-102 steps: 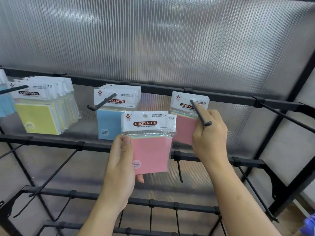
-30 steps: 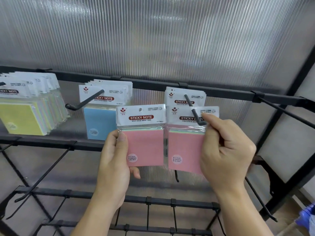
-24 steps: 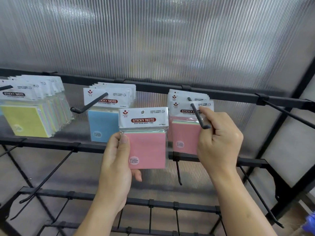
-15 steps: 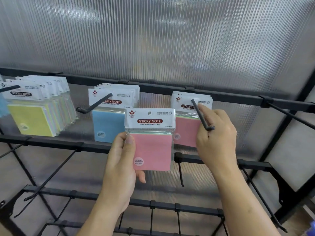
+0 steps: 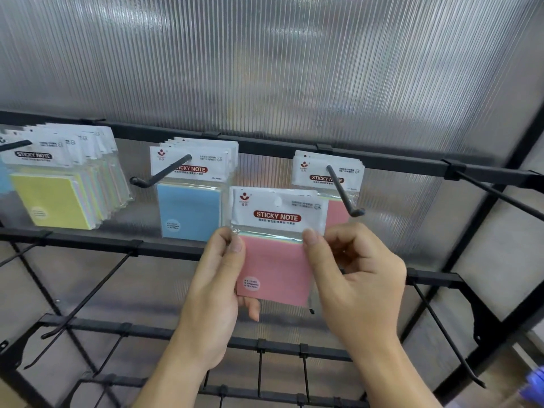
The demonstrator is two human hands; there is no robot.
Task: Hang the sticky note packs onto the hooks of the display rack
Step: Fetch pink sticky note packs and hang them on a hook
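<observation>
- While the fingers (image 5: 235, 245) of both hands pinch its upper corners, the held pink pack (image 5: 276, 266) sits in mid-air, near and just left of the hook (image 5: 343, 192), not on it.
- Left hand (image 5: 215, 290) on left corner, right hand (image 5: 359, 284) on right.
- Change: right hand, at that hook half a second ago, is off it; likely one pack hung, next being readied.
- Count: one held pack (maybe stacked, cannot tell), three hung bunches: yellow packs (image 5: 53, 201), blue packs (image 5: 188, 213), pink packs (image 5: 309, 175).
</observation>
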